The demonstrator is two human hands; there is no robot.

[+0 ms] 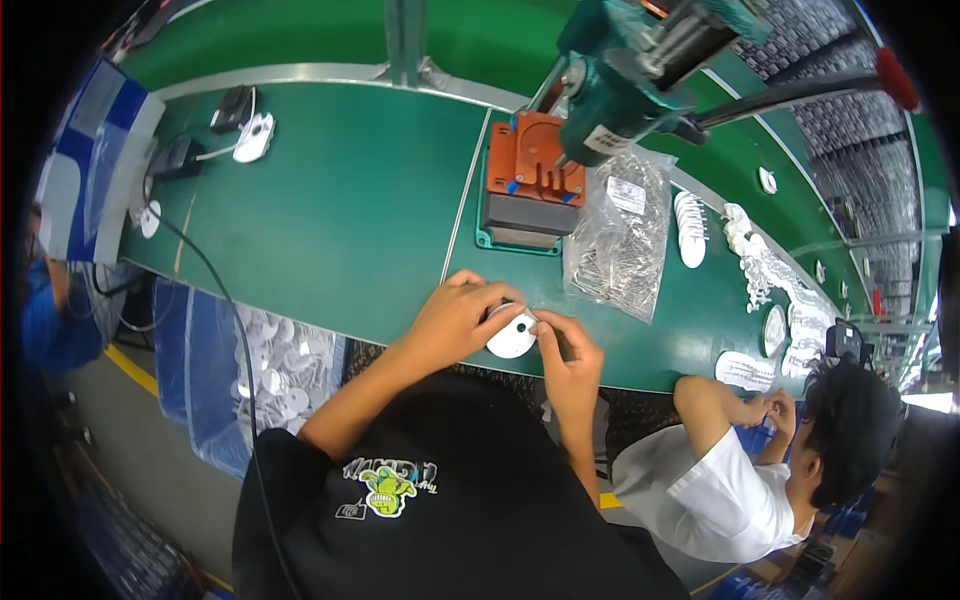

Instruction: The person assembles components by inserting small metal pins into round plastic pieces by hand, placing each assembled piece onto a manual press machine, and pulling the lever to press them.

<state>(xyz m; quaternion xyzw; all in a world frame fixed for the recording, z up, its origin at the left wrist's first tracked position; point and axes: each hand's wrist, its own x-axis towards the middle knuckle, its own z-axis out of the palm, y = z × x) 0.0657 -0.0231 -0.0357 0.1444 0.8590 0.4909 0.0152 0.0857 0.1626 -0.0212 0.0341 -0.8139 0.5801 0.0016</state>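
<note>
A round white disc-shaped part point(511, 342) with a dark hole near its middle is held at the front edge of the green bench. My left hand point(463, 318) grips its upper left side between thumb and fingers. On its right side, the thumb and forefinger of my right hand point(569, 350) are pinched together close to the rim; whatever small thing they may hold cannot be made out. Just beyond my hands stands a green press point(617, 105) with an orange fixture point(541, 160) on a dark block. Right of it lies a clear bag of metal pins point(620, 240).
A blue bin of white parts point(207, 385) stands below the bench at left. A black cable point(222, 285) hangs across that side. White discs point(690, 230) and small white parts point(757, 262) lie at right, near a seated co-worker point(735, 480). The press's lever point(790, 102) juts right.
</note>
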